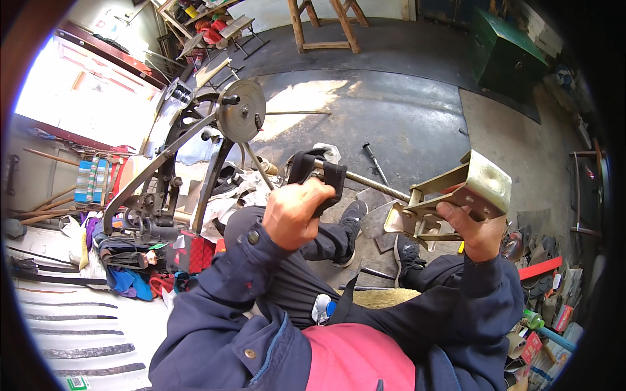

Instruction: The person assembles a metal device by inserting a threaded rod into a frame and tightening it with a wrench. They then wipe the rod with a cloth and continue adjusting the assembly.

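Observation:
I hold a metal screw jack point(456, 192) up in front of me, above my lap. My right hand point(473, 228) grips the underside of its brass-coloured bracket body. A long threaded rod point(378, 184) runs left from it to a black handle point(319, 176), which my left hand point(293, 212) is closed around. My legs in dark trousers and my dark shoes point(352, 218) show below the rod.
A grinding machine with a round metal wheel point(241, 111) and a curved frame stands at the left. Long blades point(72, 319) lie on a white sheet at lower left. A wooden stool point(326, 26), a green box point(505, 55) and scattered tools surround me.

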Available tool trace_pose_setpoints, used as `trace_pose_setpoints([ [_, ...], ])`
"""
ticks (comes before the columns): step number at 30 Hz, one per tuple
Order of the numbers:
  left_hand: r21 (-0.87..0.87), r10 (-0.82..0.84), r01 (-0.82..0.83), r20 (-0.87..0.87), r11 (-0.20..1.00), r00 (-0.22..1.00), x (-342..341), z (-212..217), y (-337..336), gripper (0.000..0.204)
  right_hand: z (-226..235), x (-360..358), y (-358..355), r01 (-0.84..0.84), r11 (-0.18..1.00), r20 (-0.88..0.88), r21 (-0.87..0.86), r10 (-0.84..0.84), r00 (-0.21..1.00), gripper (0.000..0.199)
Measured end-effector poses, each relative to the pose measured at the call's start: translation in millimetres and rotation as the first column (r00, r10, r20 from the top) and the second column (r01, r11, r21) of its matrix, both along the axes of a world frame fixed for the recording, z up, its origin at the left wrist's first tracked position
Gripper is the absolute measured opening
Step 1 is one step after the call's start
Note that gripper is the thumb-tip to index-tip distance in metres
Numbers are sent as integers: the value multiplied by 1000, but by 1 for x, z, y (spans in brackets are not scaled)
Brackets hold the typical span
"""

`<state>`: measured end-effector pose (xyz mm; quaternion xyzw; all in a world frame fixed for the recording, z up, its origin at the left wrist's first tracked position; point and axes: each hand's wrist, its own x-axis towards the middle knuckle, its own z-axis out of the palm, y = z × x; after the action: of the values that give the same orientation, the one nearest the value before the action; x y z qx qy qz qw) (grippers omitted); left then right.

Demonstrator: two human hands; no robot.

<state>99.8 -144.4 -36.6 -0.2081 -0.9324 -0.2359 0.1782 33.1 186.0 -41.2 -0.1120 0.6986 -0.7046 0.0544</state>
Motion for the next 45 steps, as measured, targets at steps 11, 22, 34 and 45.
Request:
trace_pose_setpoints([
  [11, 445, -147, -488, 833, 750, 533, 3, -141, 37, 29, 0, 13, -5, -122, 973, 22, -197, 129, 991, 50],
  [22, 628, -344, -684, 777, 372, 527, 22, -149, 9, 95, -5, 11, 3, -77, 983, 52, -165, 87, 995, 45],
  [34, 696, -330, -694, 709, 186, 623, 93, -181, 60, 100, -9, -4, 4, 1, 968, -65, -250, -17, 998, 42],
  [45, 937, -242, -202, 274, 284, 931, -45, -103, 41, 54, -18, -16, 9, -7, 959, -118, -283, -27, 993, 40],
])
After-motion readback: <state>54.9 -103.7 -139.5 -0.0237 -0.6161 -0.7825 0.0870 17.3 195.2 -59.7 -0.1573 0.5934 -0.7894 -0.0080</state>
